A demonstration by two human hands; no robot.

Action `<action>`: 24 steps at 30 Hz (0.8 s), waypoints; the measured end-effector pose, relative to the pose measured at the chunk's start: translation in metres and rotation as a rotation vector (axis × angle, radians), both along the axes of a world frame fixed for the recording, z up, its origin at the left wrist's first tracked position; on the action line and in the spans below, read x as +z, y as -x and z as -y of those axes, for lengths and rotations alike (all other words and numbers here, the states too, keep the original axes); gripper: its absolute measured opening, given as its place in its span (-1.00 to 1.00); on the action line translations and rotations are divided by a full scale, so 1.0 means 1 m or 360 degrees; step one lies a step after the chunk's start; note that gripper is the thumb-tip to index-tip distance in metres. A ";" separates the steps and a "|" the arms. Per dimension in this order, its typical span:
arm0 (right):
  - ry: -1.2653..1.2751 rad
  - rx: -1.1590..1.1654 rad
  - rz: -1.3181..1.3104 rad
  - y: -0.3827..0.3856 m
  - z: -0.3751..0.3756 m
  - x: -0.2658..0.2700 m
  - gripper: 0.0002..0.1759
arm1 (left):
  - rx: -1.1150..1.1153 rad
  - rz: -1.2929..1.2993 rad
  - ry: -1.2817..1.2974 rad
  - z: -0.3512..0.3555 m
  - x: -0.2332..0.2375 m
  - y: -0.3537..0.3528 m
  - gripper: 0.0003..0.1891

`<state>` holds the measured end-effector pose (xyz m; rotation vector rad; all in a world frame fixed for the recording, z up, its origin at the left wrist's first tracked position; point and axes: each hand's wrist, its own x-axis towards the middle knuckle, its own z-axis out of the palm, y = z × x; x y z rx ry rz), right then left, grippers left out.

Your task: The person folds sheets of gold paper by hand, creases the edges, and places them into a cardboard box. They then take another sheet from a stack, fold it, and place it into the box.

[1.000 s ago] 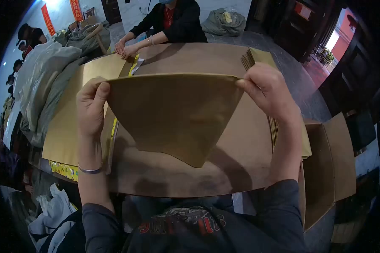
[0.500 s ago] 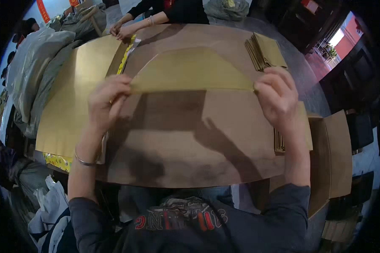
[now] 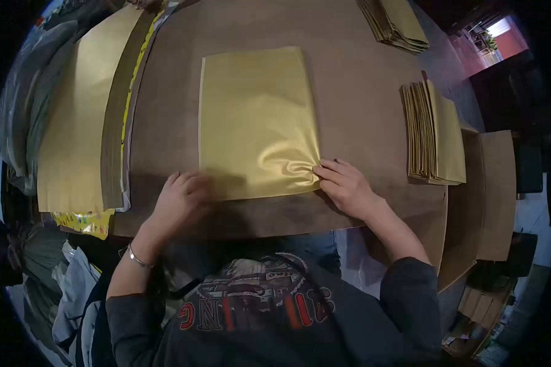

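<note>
A gold sheet [image 3: 254, 119] lies flat on the brown table [image 3: 349, 73] in front of me. My left hand [image 3: 180, 199] rests palm down on its near left corner. At the near right corner my right hand [image 3: 343, 183] presses with its fingertips, and the foil wrinkles there. Neither hand grips anything; both lie spread on the sheet and the tabletop.
A stack of folded gold pieces [image 3: 434, 134] stands at the right, with another stack [image 3: 395, 24] at the far right. A long gold sheet [image 3: 73, 116] with a yellow printed strip lies along the left edge. A cardboard box [image 3: 490, 189] sits beside the table on the right.
The gold sheet, held up by its top corners a second ago, has been lowered and laid flat. Both hands have let go and moved to its near corners. The view has tilted downward.
</note>
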<state>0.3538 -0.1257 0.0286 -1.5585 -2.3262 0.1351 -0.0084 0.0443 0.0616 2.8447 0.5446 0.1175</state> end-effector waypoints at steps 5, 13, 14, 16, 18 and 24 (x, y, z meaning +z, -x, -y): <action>0.0003 0.0028 0.0069 -0.001 -0.002 0.002 -0.91 | 0.0034 -0.0136 0.0196 -0.003 0.013 -0.031 -0.71; 0.0035 -0.0027 0.0107 0.008 -0.005 0.012 -0.89 | -0.0262 0.0615 0.0306 0.030 -0.035 -0.112 -0.73; 0.0021 -0.0004 0.0119 0.009 -0.006 0.013 -0.89 | -0.0257 0.0657 0.0323 0.034 -0.037 -0.118 -0.73; 0.0064 0.0038 0.0133 0.006 -0.005 0.013 -0.86 | -0.0235 0.0640 0.0286 0.037 -0.045 -0.128 -0.71; 0.0022 0.0058 0.0198 -0.001 -0.004 0.003 -0.86 | -0.0238 0.0634 0.0300 0.042 -0.052 -0.136 -0.69; 0.0231 0.0027 0.0010 -0.001 0.000 0.013 -0.71 | -0.0128 0.0531 0.0255 0.053 -0.052 -0.136 -0.71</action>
